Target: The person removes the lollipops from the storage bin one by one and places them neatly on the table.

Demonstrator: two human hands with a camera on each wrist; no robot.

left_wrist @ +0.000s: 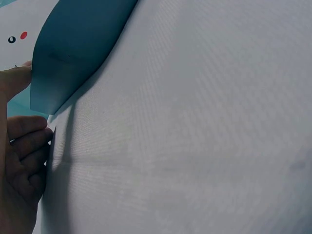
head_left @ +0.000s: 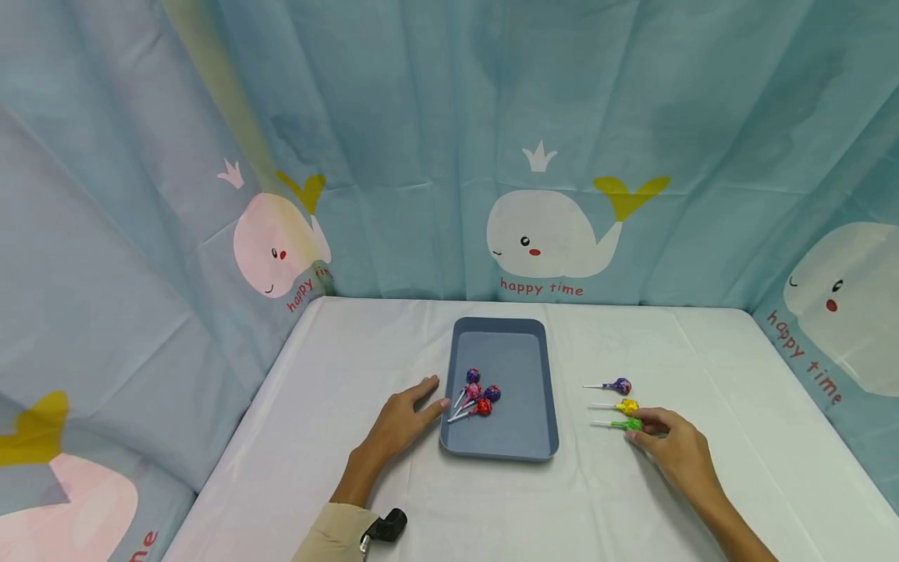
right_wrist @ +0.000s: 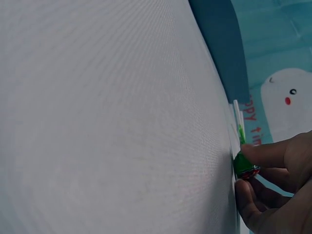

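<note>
On the right side of the table, my right hand [head_left: 674, 449] pinches the green lollipop [head_left: 627, 424] by its wrapped head. In the right wrist view the thumb [right_wrist: 267, 154] lies against the green wrapper, and the white stick points away toward the tray. Just beyond it lie a yellow lollipop [head_left: 627, 406] and a purple one [head_left: 621, 385], sticks to the left. My left hand [head_left: 400, 425] rests at the left side of the blue-grey tray [head_left: 516, 351], its thumb at the rim and its fingers relaxed. Inside the tray, several lollipops, including a red one [head_left: 484, 407], lie in a cluster.
A white cloth [head_left: 337, 367] covers the table. Behind it and along both sides hangs a light blue curtain [head_left: 414, 234] printed with whales. A black strap device [head_left: 388, 525] sits at the left sleeve's cuff.
</note>
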